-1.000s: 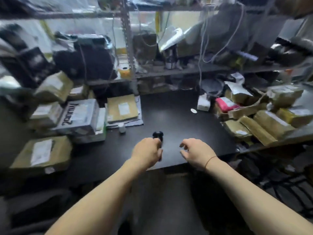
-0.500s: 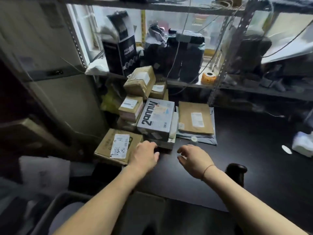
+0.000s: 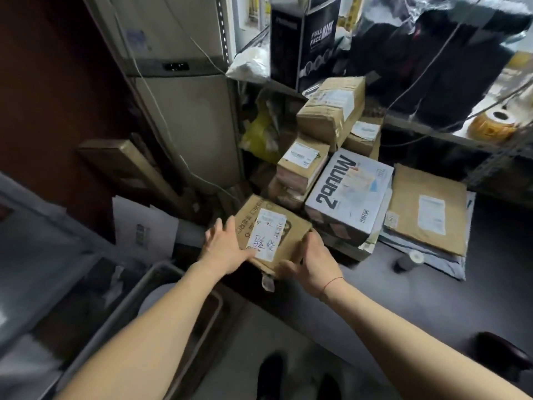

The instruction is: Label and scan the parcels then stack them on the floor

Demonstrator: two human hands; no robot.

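left grip [image 3: 227, 249] lies flat with the fingers spread and straight, pressing on the left side and top edge of the brown parcel [image 3: 292, 241], and its thumb touches the near corner of the white label [image 3: 268, 235]. right grip [image 3: 313, 262] holds the same parcel at its near right corner: the fingers curl along the right side and the thumb is at the near edge. the parcel sits at the near left corner of the dark counter [image 3: 432, 298], and its near corner reaches over the counter edge. the label is on the top face and carries a barcode and blue handwriting. just behind the parcel is a pile of other parcels: a white box [image 3: 349, 197] with big dark print is just beside its far right side, a stack of small brown boxes [image 3: 302, 166] is behind it, and a bigger brown box [image 3: 331, 111] leans on top of the stack. right of the white box a flat brown envelope [image 3: 427, 209] lies on a grey bag [image 3: 458, 269], and a small grey roll [image 3: 409, 259] stands on the counter in front of them. on the shelf above are a black box [image 3: 305, 39] with the words "full face mask" and an orange tape roll [image 3: 493, 125]. a grey bin [image 3: 121, 310] is below the left arm. at the near right edge of the counter is a dark rounded object [image 3: 501, 359], too blurred to name.
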